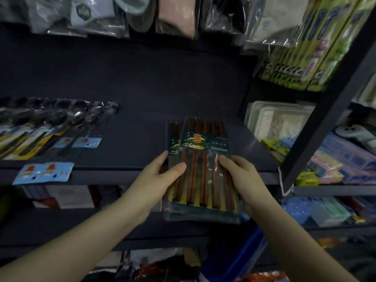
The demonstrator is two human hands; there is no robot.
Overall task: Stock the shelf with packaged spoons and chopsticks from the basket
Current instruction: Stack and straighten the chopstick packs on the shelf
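**Chopstick packs held at the shelf edge, both hands on the long sides**

The dark shelf (142,102) runs wide beyond the fingertips, with open board straight ahead of them. Off past the left hand's knuckles lies a fanned row of packaged spoons (50,127), and one blue spoon card (43,171) hangs over the front lip.

Between the two hands sit the chopstick packs (200,167), at least two stacked, the top one skewed over the lower. Their far ends rest over the shelf; the near ends project toward the person, below the wrists.

The left hand (162,176) grips the left edge, thumb on top of the film, fingers wrapped underneath. The right hand (240,176) clasps the right edge, its fingers curled over the top face.

These packs look light and fairly stiff along their length, thanks to the sticks inside. The glossy film is probably slick, so the stack may shear sideways. Holding the long edges near mid-length, as here, seems soundest.

A blue basket (234,261) probably sits below the right forearm; it is blurred.
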